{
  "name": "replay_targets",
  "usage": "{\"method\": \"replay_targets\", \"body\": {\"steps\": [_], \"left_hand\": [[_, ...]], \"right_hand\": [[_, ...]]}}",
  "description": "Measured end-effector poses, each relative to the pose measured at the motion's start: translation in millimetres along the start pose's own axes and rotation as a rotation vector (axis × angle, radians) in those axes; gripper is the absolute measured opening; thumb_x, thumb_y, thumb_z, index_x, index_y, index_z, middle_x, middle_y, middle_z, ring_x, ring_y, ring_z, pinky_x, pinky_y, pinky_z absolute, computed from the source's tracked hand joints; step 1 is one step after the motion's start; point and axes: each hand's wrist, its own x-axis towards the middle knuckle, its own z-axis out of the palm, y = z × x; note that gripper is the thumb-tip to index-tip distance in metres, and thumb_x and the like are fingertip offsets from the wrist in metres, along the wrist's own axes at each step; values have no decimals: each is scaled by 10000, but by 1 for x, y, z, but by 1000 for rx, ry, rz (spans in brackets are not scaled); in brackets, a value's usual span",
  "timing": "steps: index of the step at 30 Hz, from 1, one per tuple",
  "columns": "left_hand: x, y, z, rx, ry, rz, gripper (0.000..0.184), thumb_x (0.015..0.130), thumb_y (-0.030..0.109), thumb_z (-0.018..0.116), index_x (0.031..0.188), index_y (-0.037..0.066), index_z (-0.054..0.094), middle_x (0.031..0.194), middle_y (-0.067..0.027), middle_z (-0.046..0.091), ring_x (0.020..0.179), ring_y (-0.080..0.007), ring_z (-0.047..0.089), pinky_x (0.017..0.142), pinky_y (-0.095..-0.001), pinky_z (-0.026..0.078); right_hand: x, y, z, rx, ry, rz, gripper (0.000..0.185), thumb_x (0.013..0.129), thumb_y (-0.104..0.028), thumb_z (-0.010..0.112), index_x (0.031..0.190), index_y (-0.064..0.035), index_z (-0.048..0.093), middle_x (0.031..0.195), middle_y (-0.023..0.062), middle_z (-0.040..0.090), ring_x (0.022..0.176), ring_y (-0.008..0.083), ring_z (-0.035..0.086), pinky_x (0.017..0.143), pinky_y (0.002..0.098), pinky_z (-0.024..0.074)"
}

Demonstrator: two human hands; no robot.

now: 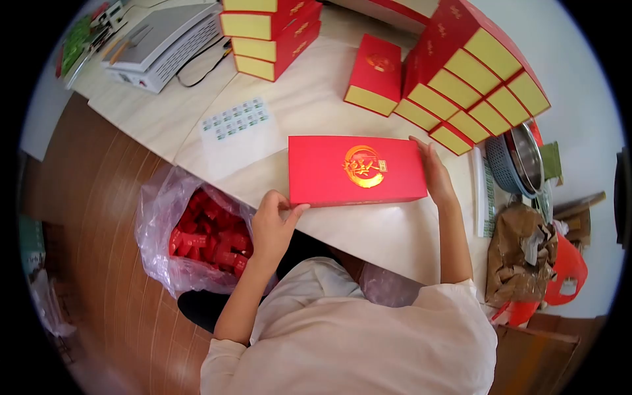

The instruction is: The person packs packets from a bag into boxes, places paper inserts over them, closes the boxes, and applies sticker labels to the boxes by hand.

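Observation:
A closed red gift box with a gold emblem and gold characters on its lid lies in front of me near the table's edge. My left hand grips its near left corner, the thumb along the front edge and the other fingers curled by the left end. At the opposite end, my right hand holds the right side with its fingers against the box. A sheet of green-printed stickers lies to the left of the box.
Stacked red boxes with yellow sides and a single box stand behind; another stack is at back left. Beside it is a grey metal machine. A plastic bag of red packets sits below the table's edge. Baskets stand right.

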Motion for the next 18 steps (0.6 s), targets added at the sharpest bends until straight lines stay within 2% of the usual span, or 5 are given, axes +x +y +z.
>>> {"method": "replay_targets", "body": {"steps": [3,7,11,13,18], "left_hand": [[-19,-2,-10,-80,-159,-189,287,890,232,660,795,11,503,694,-94,586,556,-174,576,509,-314,454],[-16,38,-40,-938,-245,-571,262,983,251,505,939,7,588,720,-45,607,507,-97,541,387,-224,385],[9,67,-64,-1115,-398,-381,614,1003,495,275,1139,-28,566,876,-141,671,721,-216,650,649,-312,519],[31,76,-67,-1150,-447,-233,726,988,558,170,1273,-33,481,1186,-214,601,1098,-290,588,969,-398,424],[82,71,-60,-564,-276,282,569,999,421,331,1369,-3,412,1416,-168,435,1334,-283,378,1114,-389,239]], "right_hand": [[1,0,12,171,-48,26,583,1022,-438,261,1420,-25,368,1411,135,438,1323,235,385,1109,353,271],[-12,-17,29,107,-71,92,563,1005,-409,372,1412,-20,380,1403,129,450,1296,215,414,1085,338,307],[-9,14,17,9,-278,-234,558,971,-378,491,1385,-9,421,1396,114,461,1274,186,425,1057,319,340],[-14,-8,50,-216,173,70,485,965,-243,513,1375,3,432,1356,89,505,1227,167,470,1046,295,338],[-3,5,50,-515,-40,-200,451,952,-81,464,1399,-51,413,1210,129,601,1105,198,561,973,294,395]]}}
